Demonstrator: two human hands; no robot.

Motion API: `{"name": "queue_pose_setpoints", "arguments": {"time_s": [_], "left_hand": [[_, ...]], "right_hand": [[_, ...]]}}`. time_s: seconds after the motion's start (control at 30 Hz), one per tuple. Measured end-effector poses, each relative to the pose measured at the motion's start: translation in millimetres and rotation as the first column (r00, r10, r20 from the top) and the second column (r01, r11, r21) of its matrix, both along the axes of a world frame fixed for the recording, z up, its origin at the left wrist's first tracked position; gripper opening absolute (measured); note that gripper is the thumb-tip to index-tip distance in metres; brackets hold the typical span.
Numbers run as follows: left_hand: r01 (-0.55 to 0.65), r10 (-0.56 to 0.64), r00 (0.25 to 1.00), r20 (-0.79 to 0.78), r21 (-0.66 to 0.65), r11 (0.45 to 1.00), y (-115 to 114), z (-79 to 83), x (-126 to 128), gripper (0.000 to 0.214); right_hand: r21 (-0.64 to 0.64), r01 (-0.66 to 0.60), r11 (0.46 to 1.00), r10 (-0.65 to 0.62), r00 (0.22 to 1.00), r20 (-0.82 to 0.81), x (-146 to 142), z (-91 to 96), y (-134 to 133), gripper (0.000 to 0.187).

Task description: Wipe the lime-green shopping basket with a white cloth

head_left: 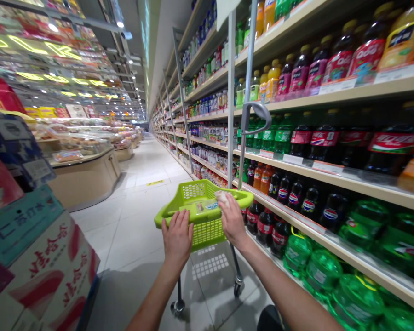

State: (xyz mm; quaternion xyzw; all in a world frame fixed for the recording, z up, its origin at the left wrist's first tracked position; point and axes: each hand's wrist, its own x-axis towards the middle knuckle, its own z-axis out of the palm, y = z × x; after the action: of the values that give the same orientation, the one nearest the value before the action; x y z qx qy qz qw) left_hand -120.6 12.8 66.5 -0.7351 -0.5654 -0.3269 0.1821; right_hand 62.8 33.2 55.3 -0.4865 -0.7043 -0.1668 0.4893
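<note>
A lime-green shopping basket (193, 195) rides on a small wheeled trolley in a supermarket aisle. My left hand (177, 238) is wrapped over the near rim of the basket. My right hand (232, 219) rests on the rim at the right and is closed round a small crumpled whitish thing that I cannot name. A green flat packet (203, 209) lies inside the basket. The trolley's grey pole with its handle (258, 115) rises at the right, beside the shelves.
Shelves of drink bottles (317, 138) run along the right, close to the trolley. Stacked cardboard boxes (37, 266) stand at the near left. A curved food counter (86, 174) lies further left. The tiled aisle floor (148, 174) stretches ahead.
</note>
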Motion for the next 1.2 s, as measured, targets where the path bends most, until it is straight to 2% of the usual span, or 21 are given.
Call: {"name": "queue_pose_setpoints", "arguments": {"time_s": [0.07,0.13,0.2,0.3,0.37,0.43,0.53,0.6,0.77,0.83,0.97,1.03,1.1,1.2], "left_hand": [[0.038,-0.039,0.999,-0.026,-0.013,0.999,-0.3,0.7,0.1,0.036],[0.056,-0.057,0.997,-0.042,-0.025,0.998,-0.6,2.1,-4.6,0.037],[0.027,-0.028,0.999,-0.027,-0.023,0.999,-0.2,3.3,-12.0,0.036],[-0.016,0.016,1.000,0.009,-0.016,1.000,1.8,3.9,-19.7,0.033],[-0.014,0.014,1.000,0.018,-0.014,1.000,3.4,3.7,-19.5,0.032],[-0.013,0.013,1.000,0.024,-0.004,1.000,4.2,3.7,-16.6,0.031],[0.007,-0.007,1.000,0.015,0.009,1.000,3.0,3.9,-14.2,0.030],[0.029,-0.030,1.000,0.007,0.016,0.999,1.3,3.4,-16.2,0.030],[-0.012,0.009,0.999,0.050,0.059,0.998,-0.7,-1.9,-22.0,0.029],[-0.029,0.025,0.998,0.061,0.060,0.998,-0.9,-2.5,-20.7,0.028],[-0.029,0.027,0.998,0.052,0.034,0.999,-5.0,5.0,-16.7,0.026],[-0.027,0.027,0.999,0.042,0.014,1.000,-9.2,11.5,-15.6,0.025],[-0.014,0.014,0.999,0.033,-0.013,1.000,-14.3,17.2,-14.4,0.023],[0.042,-0.041,0.999,0.028,-0.048,0.998,-21.9,20.1,-10.3,0.022]], "right_hand": [[0.017,-0.089,0.996,0.087,0.992,0.088,-21.2,0.4,-2.1,0.044],[0.018,-0.125,0.992,0.122,0.983,0.136,-27.0,0.7,-1.3,0.045],[0.007,-0.077,0.997,0.076,0.992,0.097,-12.8,0.9,3.1,0.045],[-0.028,0.063,0.998,-0.064,0.997,-0.044,21.6,1.3,11.7,0.042],[-0.033,0.100,0.994,-0.103,0.991,-0.081,29.6,1.2,13.2,0.041],[-0.002,0.059,0.998,-0.059,0.998,-0.034,18.5,0.2,9.9,0.042],[0.038,-0.087,0.995,0.082,0.989,0.124,-11.3,-1.6,2.5,0.043],[0.041,-0.129,0.991,0.120,0.978,0.171,-18.1,-1.4,1.6,0.043],[0.012,0.081,0.997,-0.080,0.995,-0.058,11.4,2.7,13.7,0.039],[0.012,0.084,0.996,-0.083,0.994,-0.070,12.1,2.0,15.0,0.041],[0.001,-0.052,0.999,0.052,0.994,0.096,-15.2,-2.4,6.3,0.047],[-0.042,-0.062,0.997,0.066,0.992,0.112,-23.5,-1.8,2.2,0.048],[-0.079,-0.053,0.995,0.060,0.994,0.093,-19.8,1.4,1.7,0.047],[-0.104,-0.046,0.993,0.051,0.997,0.049,1.4,6.2,8.1,0.043]]}}
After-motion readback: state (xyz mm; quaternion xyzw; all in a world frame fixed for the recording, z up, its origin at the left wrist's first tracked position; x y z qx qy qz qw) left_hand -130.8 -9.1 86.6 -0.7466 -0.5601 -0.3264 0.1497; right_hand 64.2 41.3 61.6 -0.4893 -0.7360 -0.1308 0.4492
